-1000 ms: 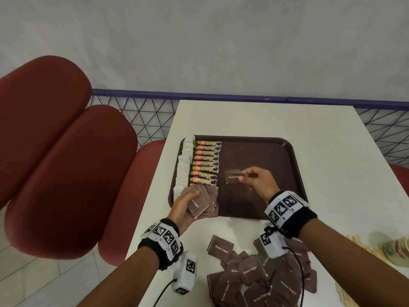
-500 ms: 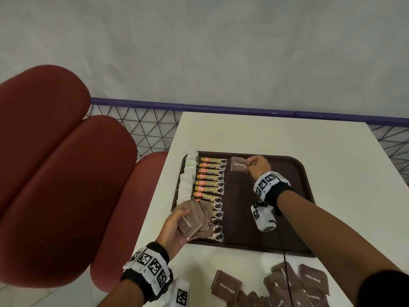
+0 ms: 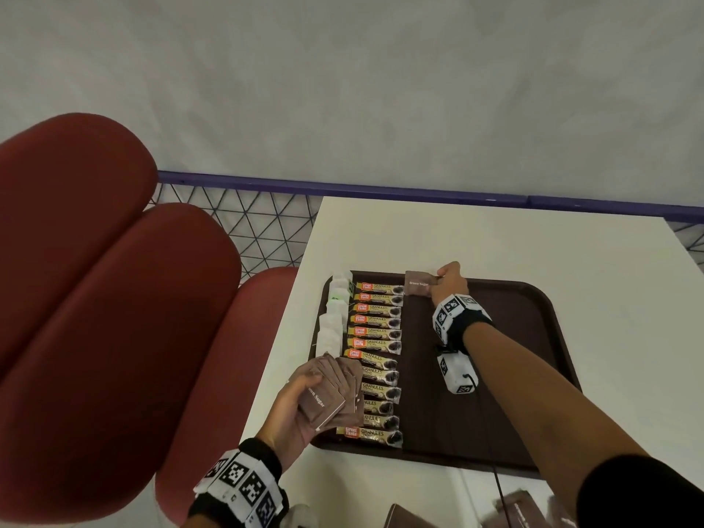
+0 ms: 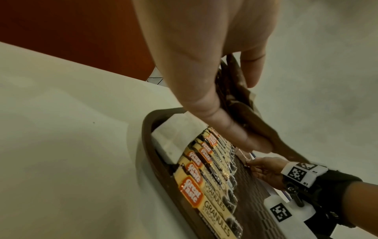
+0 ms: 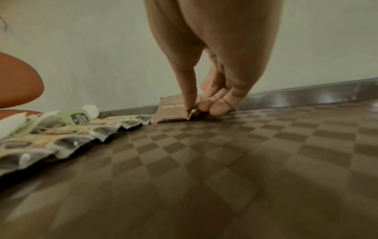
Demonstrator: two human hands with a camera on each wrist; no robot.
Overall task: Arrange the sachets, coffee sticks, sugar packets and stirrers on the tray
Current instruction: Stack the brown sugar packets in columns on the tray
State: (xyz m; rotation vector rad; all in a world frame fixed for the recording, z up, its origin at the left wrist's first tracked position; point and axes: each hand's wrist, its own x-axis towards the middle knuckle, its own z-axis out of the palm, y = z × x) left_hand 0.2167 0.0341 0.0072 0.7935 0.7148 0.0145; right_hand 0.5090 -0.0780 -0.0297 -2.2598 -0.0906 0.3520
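Note:
A dark brown tray (image 3: 533,375) lies on the white table. Along its left side runs a column of white sachets (image 3: 333,325), then a column of coffee sticks (image 3: 375,356). My right hand (image 3: 447,285) pinches one brown sugar packet (image 3: 417,283) by its right edge at the tray's far rim, beside the top coffee stick; in the right wrist view the packet (image 5: 174,111) touches the tray floor (image 5: 225,161). My left hand (image 3: 301,405) grips a fanned stack of brown sugar packets (image 3: 335,390) over the tray's near left corner.
More brown sugar packets (image 3: 510,512) lie on the table in front of the tray. Red padded seats (image 3: 95,299) stand to the left and a purple rail with wire mesh (image 3: 236,222) runs behind the table. The tray's right half is bare.
My right hand has carried the single sugar packet from the tray's middle to its far edge and lowered it beside the top coffee stick. The left hand has kept its stack in place.

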